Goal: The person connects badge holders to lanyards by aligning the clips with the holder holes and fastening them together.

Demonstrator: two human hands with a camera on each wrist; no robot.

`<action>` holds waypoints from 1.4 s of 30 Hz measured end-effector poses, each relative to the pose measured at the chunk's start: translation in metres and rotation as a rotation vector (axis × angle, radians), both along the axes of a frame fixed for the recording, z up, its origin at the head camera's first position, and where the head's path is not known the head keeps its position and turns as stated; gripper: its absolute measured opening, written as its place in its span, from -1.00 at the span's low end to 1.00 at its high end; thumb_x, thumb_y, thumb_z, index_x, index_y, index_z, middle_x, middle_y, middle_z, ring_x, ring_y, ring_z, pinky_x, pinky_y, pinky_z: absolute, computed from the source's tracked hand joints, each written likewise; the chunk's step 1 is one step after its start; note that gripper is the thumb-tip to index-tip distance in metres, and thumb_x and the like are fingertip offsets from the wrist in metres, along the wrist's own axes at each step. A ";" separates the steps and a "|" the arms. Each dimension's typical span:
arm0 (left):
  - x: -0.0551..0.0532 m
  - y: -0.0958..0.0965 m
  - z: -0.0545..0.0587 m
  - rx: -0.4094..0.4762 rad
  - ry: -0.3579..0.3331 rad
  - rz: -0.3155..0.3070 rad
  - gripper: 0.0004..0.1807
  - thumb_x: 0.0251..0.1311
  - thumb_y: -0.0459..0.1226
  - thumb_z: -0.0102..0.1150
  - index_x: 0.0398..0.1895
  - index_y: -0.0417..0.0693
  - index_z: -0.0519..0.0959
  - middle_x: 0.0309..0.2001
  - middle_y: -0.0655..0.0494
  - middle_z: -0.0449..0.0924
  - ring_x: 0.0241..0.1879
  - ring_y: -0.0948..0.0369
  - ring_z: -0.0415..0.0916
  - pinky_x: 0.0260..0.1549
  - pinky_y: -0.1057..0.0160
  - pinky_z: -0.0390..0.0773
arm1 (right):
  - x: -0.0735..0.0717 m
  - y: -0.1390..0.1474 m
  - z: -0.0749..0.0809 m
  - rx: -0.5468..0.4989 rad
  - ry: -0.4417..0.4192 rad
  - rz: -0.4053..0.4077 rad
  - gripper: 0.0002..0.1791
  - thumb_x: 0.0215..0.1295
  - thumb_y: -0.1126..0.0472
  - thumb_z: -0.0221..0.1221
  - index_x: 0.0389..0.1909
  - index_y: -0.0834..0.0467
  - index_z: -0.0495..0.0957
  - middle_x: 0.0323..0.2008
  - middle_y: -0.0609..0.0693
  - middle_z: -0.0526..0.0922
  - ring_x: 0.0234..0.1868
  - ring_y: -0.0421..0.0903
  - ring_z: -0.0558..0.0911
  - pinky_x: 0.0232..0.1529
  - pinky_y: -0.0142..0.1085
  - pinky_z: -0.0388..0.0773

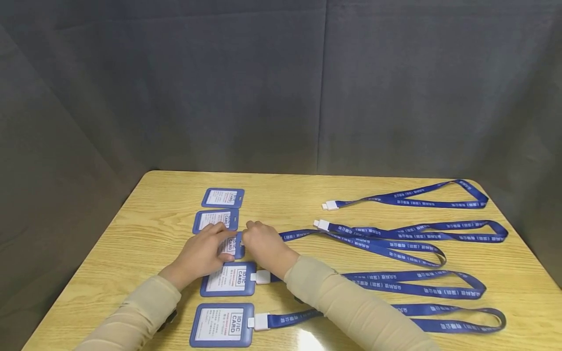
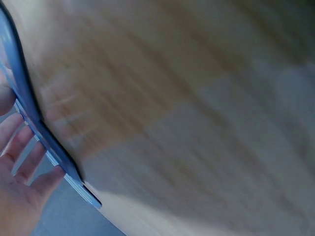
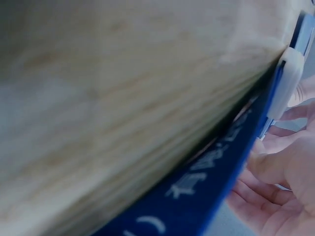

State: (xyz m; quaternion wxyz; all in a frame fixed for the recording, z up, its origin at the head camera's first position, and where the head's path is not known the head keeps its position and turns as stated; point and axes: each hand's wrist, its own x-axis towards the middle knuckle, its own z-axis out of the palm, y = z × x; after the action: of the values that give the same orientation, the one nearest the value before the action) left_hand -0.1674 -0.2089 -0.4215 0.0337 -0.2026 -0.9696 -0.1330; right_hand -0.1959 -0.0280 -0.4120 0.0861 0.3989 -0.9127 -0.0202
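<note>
My left hand [image 1: 199,251] grips a blue ID card holder [image 1: 239,251], thumb at its near edge and fingers at its far edge. At the holder's slotted end, my right hand [image 1: 265,246] pinches the end of a blue lanyard [image 1: 298,235]; its clip is mostly hidden by the fingers. Just nearer lies another card holder [image 1: 226,280], joined to a lanyard by a white clip [image 1: 262,277]. The left wrist view shows the left fingers [image 2: 37,162] beside blue holder edges. In the right wrist view, a printed blue strap [image 3: 211,172] runs past the right hand [image 3: 280,177].
Two card holders without lanyards, one farthest [image 1: 223,198] and one next to it [image 1: 210,218], lie at the back left. Two loose lanyards [image 1: 432,204] lie at the back right. A clipped card holder [image 1: 221,325] lies nearest on the wooden table [image 1: 131,234].
</note>
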 end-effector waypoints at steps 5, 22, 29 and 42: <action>0.000 0.000 -0.001 -0.004 0.006 0.001 -0.38 0.00 -0.14 0.51 0.16 -0.16 0.60 -0.12 0.10 0.52 -0.17 0.15 0.42 -0.14 0.09 0.58 | 0.001 -0.001 0.000 0.015 0.000 0.002 -0.80 0.25 0.29 0.33 -0.10 0.18 0.73 -0.24 0.02 0.67 -0.26 -0.16 0.65 -0.19 -0.45 0.63; 0.000 0.002 0.000 0.000 0.005 0.018 -0.37 -0.03 -0.16 0.53 0.14 -0.19 0.60 -0.12 0.10 0.52 -0.18 0.15 0.41 -0.12 0.08 0.58 | 0.004 -0.007 0.002 0.041 -0.015 -0.020 -0.76 0.19 0.29 0.37 -0.10 0.16 0.72 -0.29 0.01 0.62 -0.30 -0.16 0.60 -0.22 -0.42 0.64; -0.001 0.002 -0.001 0.006 0.010 0.011 -0.38 -0.03 -0.17 0.53 0.13 -0.20 0.60 -0.12 0.10 0.52 -0.19 0.15 0.41 -0.11 0.08 0.57 | 0.003 -0.007 0.002 0.057 -0.006 -0.025 -0.75 0.21 0.27 0.37 -0.08 0.16 0.72 -0.28 0.01 0.62 -0.31 -0.17 0.60 -0.24 -0.41 0.64; -0.001 0.003 -0.002 0.002 0.011 0.018 -0.38 -0.03 -0.17 0.53 0.14 -0.21 0.60 -0.16 0.11 0.49 -0.23 0.16 0.36 -0.18 0.14 0.54 | 0.003 -0.007 0.001 0.047 0.006 -0.024 -0.80 0.23 0.28 0.35 -0.12 0.16 0.73 -0.31 0.01 0.61 -0.34 -0.16 0.58 -0.28 -0.42 0.64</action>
State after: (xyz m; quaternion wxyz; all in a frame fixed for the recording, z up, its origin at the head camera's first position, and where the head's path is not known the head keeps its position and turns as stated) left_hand -0.1681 -0.2057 -0.4238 0.0403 -0.1946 -0.9711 -0.1324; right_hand -0.1930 -0.0353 -0.4115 0.0794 0.3896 -0.9165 -0.0442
